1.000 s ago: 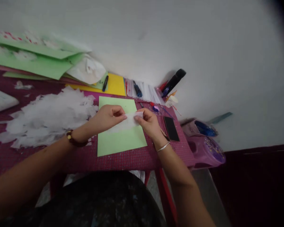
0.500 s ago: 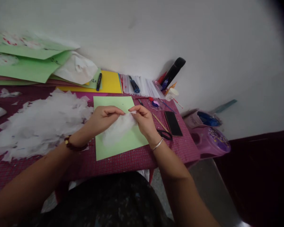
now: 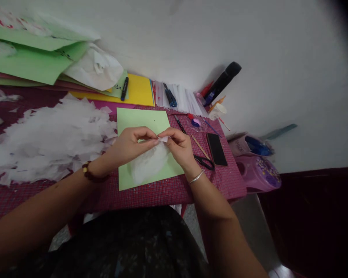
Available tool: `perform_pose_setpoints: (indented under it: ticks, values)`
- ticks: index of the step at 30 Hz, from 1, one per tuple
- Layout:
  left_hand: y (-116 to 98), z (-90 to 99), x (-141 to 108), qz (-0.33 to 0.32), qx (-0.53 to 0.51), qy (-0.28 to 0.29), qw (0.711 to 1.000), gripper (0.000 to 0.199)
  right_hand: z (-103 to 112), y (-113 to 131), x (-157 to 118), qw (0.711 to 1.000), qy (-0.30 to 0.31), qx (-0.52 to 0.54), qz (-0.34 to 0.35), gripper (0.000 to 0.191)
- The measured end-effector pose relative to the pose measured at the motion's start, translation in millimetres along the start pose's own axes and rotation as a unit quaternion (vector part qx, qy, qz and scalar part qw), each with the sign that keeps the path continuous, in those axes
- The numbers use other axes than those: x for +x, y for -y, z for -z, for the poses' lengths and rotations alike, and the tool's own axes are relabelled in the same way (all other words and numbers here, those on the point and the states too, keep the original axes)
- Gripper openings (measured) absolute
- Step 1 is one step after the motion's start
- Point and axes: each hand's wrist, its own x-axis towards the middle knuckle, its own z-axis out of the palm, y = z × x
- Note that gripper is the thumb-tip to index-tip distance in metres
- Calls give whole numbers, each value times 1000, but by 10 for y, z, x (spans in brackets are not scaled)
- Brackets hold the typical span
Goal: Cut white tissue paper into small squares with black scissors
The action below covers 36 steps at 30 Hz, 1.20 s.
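My left hand point(image 3: 133, 144) and my right hand point(image 3: 178, 146) meet above a green sheet of paper point(image 3: 127, 119). Between the fingertips of both hands is a small piece of white tissue paper point(image 3: 164, 139), pinched from either side. Below them, on the green sheet, lies a soft white mass point(image 3: 146, 164) that looks like layered tissue paper; my hands partly cover it. A big heap of torn white tissue pieces point(image 3: 52, 143) spreads over the table to the left of my left hand.
Right of the green sheet lie scissors point(image 3: 204, 162), a pencil point(image 3: 200, 148) and a black phone point(image 3: 216, 149). Behind are a marker point(image 3: 124, 89), a blue cutter point(image 3: 170, 95) and yellow paper point(image 3: 141, 89). A pink tub point(image 3: 256, 179) stands beyond the table's right edge.
My fingertips have come closer together, and more of the white tissue piece shows at the right fingers. The view has shifted slightly.
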Motion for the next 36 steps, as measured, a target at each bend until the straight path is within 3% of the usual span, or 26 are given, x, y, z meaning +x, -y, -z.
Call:
perform_pose_setpoints:
  ticks: [4, 7, 11, 16, 20, 24, 27, 30, 33, 36]
  values:
    - [27, -16, -21, 17, 6, -22, 1000, 20, -20, 14, -19, 998, -1, 1, -56, 14]
    - [43, -17, -20, 67, -49, -38, 996, 21, 2, -3, -27, 991, 12, 41, -125, 27]
    - [32, -7, 8, 135, -160, -76, 975, 20, 115, -85, -36, 968, 98, 108, -207, 39]
    - [15, 87, 84, 167, -183, -166, 954, 17, 231, -195, -37, 940, 173, 126, -267, 35]
    - [110, 171, 139, 142, -210, -234, 938, 14, 144, -226, -13, 943, 98, 149, -280, 38]
    - [197, 133, 152, 103, -226, -281, 927, 13, -33, -265, 0, 938, 30, 197, -285, 39]
    - [177, 83, 140, 148, -260, -240, 923, 13, -99, -341, 7, 957, -32, 136, -256, 33]
    - [130, 72, 122, 223, -302, -96, 922, 17, -56, -409, 19, 968, -101, 43, -225, 21]
    - [144, 62, 95, 277, -297, 13, 914, 20, 38, -422, 31, 970, -116, 3, -212, 16]
    - [209, 20, 48, 304, -251, 62, 917, 26, 105, -397, 38, 973, -109, -14, -202, 15]
